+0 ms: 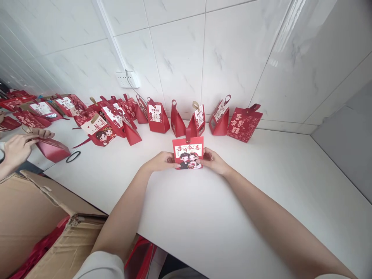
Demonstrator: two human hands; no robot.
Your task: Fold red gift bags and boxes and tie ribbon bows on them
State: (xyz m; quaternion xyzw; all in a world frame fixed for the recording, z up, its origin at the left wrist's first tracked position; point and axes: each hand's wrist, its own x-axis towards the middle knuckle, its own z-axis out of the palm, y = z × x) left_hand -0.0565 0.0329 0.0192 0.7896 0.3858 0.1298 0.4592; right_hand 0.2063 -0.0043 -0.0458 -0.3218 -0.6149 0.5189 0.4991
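Observation:
A red gift box (188, 153) with a cartoon bride and groom on its front stands upright on the white table. My left hand (163, 161) grips its left side, with the thumb on the front face and the other fingers partly hidden behind. On the opposite side, my right hand (214, 160) holds the box in the same way. A dark red ribbon loop (188, 134) rises from its top. Just behind it stands another red box (198, 120) with a beige loop.
Several red gift boxes (158, 118) line the tiled wall, and more crowd the left. A co-worker's hands (21, 145) hold a box there, near a black ring (73, 156). An open cardboard carton (55, 240) with red material inside stands at the lower left.

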